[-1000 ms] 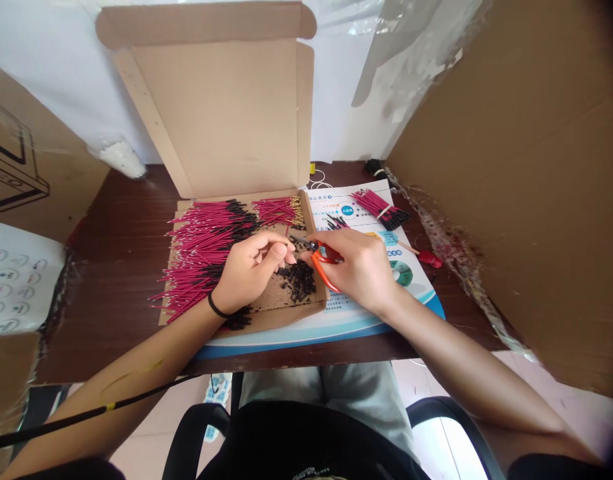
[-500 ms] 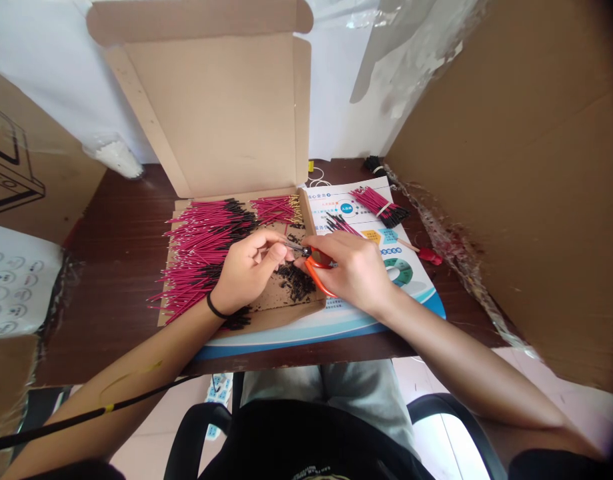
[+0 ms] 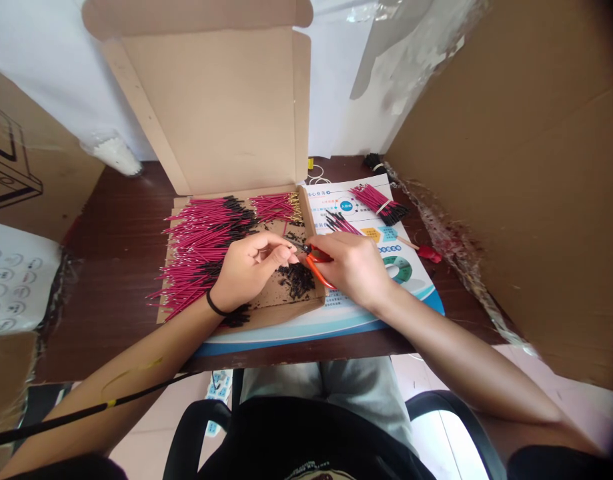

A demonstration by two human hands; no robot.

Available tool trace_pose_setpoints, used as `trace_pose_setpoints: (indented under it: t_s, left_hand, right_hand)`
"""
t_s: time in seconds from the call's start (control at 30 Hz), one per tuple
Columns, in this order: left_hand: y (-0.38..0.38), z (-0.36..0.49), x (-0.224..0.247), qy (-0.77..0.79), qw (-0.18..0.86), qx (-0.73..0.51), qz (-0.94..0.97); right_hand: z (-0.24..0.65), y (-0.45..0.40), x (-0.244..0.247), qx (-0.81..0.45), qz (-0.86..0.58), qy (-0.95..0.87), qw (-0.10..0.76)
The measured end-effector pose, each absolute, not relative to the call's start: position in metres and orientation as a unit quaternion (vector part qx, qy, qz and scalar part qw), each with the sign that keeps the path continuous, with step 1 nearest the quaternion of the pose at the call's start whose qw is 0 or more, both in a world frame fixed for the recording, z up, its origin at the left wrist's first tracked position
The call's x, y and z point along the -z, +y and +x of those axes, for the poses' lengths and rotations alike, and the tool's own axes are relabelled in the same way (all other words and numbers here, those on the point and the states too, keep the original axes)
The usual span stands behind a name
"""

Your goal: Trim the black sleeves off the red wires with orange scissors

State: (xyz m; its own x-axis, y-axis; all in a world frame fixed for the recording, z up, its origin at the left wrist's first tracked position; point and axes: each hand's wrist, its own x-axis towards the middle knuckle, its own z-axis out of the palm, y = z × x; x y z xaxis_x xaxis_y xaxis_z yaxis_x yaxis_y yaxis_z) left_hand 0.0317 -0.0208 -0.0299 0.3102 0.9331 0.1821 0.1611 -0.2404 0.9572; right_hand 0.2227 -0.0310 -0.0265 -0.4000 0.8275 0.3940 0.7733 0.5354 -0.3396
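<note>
My left hand point(image 3: 256, 267) is closed in a pinch over the cardboard box point(image 3: 271, 307); a small dark tip shows at its fingertips, seemingly a wire's end, with the rest hidden. In my right hand point(image 3: 356, 270) is a pair of orange-handled pliers point(image 3: 320, 270), its metal jaws pointing left at the pinching fingers. Whether the jaws touch the tip I cannot tell. Many magenta wires with black ends point(image 3: 201, 230) lie heaped in the box's left side. Behind my hands is a smaller pile of gold-tipped wires point(image 3: 273, 208). Black scraps point(image 3: 299, 281) are scattered below the pliers.
The box lid point(image 3: 216, 107) stands raised at the back. On a printed sheet point(image 3: 411, 293) to the right lie a banded wire bundle point(image 3: 379, 203) and loose wires point(image 3: 341, 223). A red item point(image 3: 429, 253) lies at its edge. Large cardboard point(image 3: 526, 187) walls the right side.
The pliers have shifted slightly right, and their jaws show less beside my left fingertips. My left hand stays nearly in place, still pinching. The whole view has moved a little.
</note>
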Motion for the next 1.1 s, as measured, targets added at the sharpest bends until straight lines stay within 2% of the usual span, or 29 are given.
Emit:
trace_pose_setpoints:
  t_s: [0.4,1.1]
  left_hand:
    - [-0.0179,0.0323,0.0305,0.428,0.46,-0.446,0.638]
    - [-0.0181,0.0318,0.0326,0.43,0.449,-0.444,0.645]
  right_hand:
    - [0.2199,-0.0316,0.023,-0.089,-0.488,-0.805,0.326]
    - [0.2215,-0.0348,0.0196,-0.052,-0.465,-0.842,0.27]
